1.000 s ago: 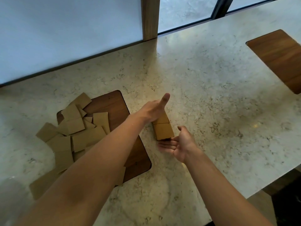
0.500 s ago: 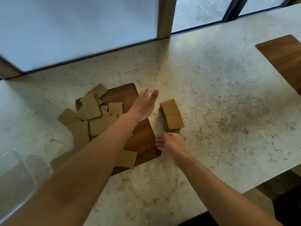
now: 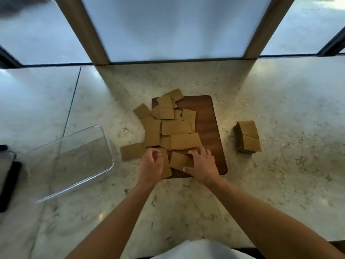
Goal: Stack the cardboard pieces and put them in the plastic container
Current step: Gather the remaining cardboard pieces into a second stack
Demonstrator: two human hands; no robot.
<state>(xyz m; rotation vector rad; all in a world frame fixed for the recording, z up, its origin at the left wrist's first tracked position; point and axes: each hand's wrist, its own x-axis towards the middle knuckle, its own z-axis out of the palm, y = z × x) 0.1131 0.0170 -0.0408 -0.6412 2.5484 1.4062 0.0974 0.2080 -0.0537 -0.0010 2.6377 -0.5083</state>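
Several loose brown cardboard pieces (image 3: 168,128) lie scattered over the left part of a dark wooden board (image 3: 211,128). Two neat stacks of cardboard (image 3: 248,135) stand on the counter to the right of the board. A clear plastic container (image 3: 74,161) sits at the left with nothing in it. My left hand (image 3: 151,165) hovers curled at the near edge of the pile, over a piece. My right hand (image 3: 202,163) lies spread on a cardboard piece (image 3: 179,159) at the board's near edge, fingers pressing on it.
The marble counter (image 3: 280,109) runs to a window wall at the back. A dark flat object (image 3: 9,184) lies at the far left edge, next to the container.
Both hands have left the stacks and moved left onto the loose pile at the board's near edge. The view swung left, bringing the container fully in.
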